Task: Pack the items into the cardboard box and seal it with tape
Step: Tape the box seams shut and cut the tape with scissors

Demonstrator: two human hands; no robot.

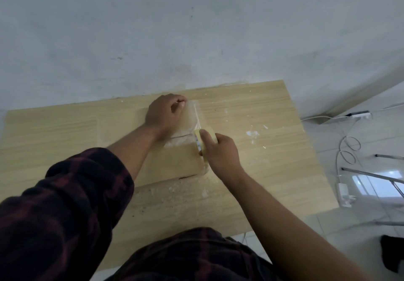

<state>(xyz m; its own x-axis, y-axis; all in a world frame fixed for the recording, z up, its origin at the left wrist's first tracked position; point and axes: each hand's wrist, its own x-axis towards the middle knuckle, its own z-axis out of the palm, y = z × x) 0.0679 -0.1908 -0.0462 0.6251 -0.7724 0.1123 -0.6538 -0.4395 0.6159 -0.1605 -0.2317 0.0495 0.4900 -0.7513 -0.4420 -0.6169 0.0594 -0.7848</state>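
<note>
- The right hand (pixel 220 152) is covering most of the tape roll (pixel 205 133); only a pale rim is showing above its fingers.
- The left hand (pixel 164 114) is curling its fingers under, so whether they are pinching the tape strip (pixel 197 117) cannot be told.
- The tape strip's edges are blurring into glare.
- The cardboard box (pixel 170 160) is blending with the bench (pixel 273 149); its left edge is not showing clearly, and its closed top is hiding the inside.
- The sleeve (pixel 65 204) is hiding the bench's near left corner.
- A dark thing (pixel 392 254) is being cut off by the right edge.
- A white adapter (pixel 345 193) on the floor is appearing too small to read.
</note>
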